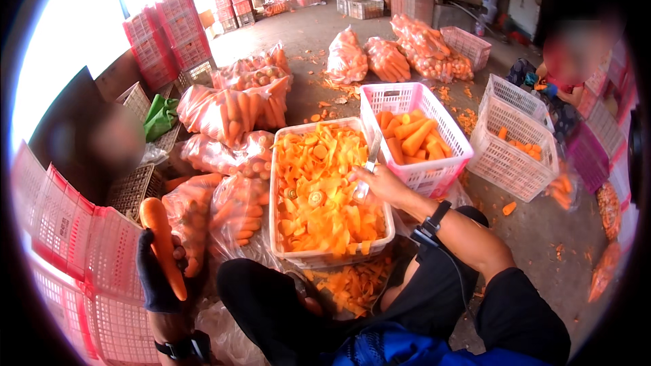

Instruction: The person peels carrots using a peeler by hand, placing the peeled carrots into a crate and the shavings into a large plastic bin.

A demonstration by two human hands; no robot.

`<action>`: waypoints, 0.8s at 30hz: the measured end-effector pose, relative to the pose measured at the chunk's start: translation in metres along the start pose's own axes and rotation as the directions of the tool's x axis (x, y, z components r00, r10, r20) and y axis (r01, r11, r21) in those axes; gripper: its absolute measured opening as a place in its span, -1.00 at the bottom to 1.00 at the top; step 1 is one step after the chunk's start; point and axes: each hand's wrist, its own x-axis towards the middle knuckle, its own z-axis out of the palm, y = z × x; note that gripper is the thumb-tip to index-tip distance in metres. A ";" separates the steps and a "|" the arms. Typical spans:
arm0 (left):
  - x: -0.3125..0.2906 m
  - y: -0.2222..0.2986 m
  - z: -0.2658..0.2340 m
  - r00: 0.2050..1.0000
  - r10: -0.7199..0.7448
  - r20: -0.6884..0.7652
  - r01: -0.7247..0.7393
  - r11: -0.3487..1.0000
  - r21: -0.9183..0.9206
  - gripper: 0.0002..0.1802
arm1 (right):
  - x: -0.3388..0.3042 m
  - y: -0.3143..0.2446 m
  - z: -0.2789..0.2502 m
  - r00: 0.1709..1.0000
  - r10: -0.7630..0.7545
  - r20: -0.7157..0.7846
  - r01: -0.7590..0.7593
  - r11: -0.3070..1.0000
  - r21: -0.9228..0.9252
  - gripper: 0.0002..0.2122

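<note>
the gloved left hand (157, 272) has its fingers closed round a whole carrot (163, 244), beside the bagged carrots (230, 213). the right hand (380, 184) fingers grip a knife (369, 163) over the crate of peelings (325, 193), near the pink basket (413, 98).

I see my left hand (157, 272) in a dark navy fabric glove, its fingers (178, 255) around a long, plain orange carrot (163, 244). My bare right hand (380, 186) has a silver knife blade (370, 156) rising from its fingers. Just left of those fingers, the cream plastic crate (325, 255) is full of yellow-orange carrot trimmings (315, 190). Just right of them, the pink lattice plastic basket (434, 173) shows deep orange cut carrot pieces (410, 137).
</note>
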 end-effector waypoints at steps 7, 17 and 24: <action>-0.053 -0.090 0.077 0.993 -0.064 0.095 0.085 0.967 -0.241 -0.47 | -0.006 0.005 -0.002 1.000 -0.013 0.006 0.012 0.992 0.128 -0.69; -0.022 -0.200 0.108 0.817 -0.441 0.372 0.573 0.697 -0.431 -0.41 | -0.001 -0.030 0.002 0.990 -0.044 0.135 0.019 0.984 0.179 -0.85; -0.011 -0.240 0.099 0.777 -0.513 0.366 0.630 0.629 -0.456 -0.36 | -0.030 -0.051 0.054 0.930 -0.090 0.357 0.027 0.984 0.176 -0.82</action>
